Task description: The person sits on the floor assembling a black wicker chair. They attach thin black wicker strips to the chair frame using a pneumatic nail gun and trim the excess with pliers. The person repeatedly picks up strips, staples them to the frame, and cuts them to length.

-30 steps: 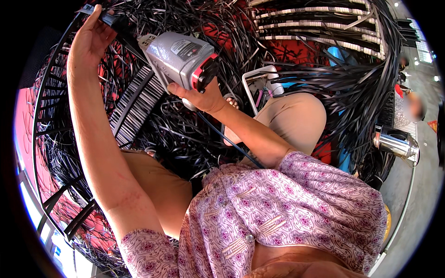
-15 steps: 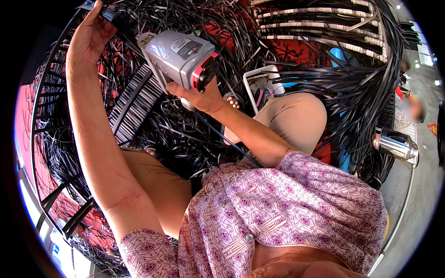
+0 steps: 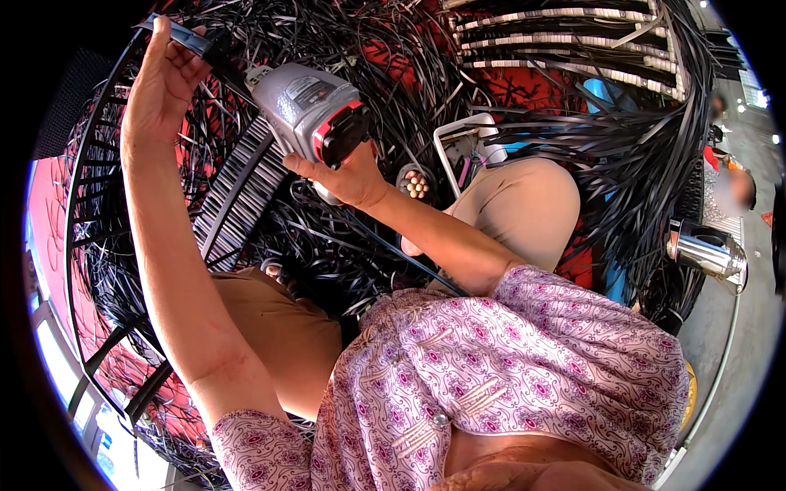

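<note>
My left hand (image 3: 168,86) is raised at the upper left, its fingers closed on a flat dark strip (image 3: 187,38) near the rim of a curved black frame (image 3: 72,184). In my right hand (image 3: 352,172) is a grey air-powered nail or staple gun (image 3: 307,102) with a red and black cap. My fingers wrap round its handle, mostly hidden behind the body. The gun's nose points up and left toward the strip; whether it touches cannot be made out. A thin blue hose (image 3: 385,239) runs from below my right hand toward my body.
Tangled black strips surround my legs over a red surface. A slatted panel (image 3: 233,196) lies below the gun. Right of my hand are a cluster of beige beads (image 3: 416,185) and a white-rimmed tray (image 3: 442,155). A metal flask (image 3: 708,252) and a person (image 3: 737,190) are at the right.
The gun and my right hand sit slightly lower and more to the left. My left hand is a little lower, still on the strip. More of the beads shows.
</note>
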Motion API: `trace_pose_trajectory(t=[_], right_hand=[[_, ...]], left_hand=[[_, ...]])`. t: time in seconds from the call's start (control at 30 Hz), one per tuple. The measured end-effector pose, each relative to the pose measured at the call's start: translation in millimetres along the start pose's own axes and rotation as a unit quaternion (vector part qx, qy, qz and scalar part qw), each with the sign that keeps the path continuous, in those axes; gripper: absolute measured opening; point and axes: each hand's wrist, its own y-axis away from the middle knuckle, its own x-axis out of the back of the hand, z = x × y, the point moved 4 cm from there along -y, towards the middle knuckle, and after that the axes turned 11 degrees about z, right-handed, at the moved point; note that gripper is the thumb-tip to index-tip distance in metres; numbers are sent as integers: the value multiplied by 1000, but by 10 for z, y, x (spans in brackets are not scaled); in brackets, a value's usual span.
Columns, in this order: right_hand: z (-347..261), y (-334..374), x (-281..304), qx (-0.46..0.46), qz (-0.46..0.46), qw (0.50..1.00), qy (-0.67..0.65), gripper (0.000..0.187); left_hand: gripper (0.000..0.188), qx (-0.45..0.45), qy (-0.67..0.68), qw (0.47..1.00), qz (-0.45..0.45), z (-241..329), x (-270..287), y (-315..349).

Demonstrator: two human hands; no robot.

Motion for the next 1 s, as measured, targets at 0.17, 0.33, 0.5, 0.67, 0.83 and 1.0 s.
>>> trace_pose_trajectory(t=[0.17,0.33,0.5,0.67,0.83,1.0], right_hand=[[5,-7,-53,84,-18,993,80,44],[-130,-36,-151,51,49,997,7,27],[-85,-23,-255,52,32,998,-16,23],[19,-29,-312,-90,35,990,-98,15],[-1,-89,-333,-105,30,993,-52,15],[-51,-129,-350,-115,37,991,-66,22]], left_hand=[[57,-58,-19,994,-90,-34,-91,236],[45,-132,-229,964,20,-343,-262,591],[34,-104,-147,983,31,-623,-131,536],[28,-100,-90,988,77,-727,-106,339],[28,-253,-270,906,207,-558,-16,205],[47,-306,-330,849,277,-379,82,102]])
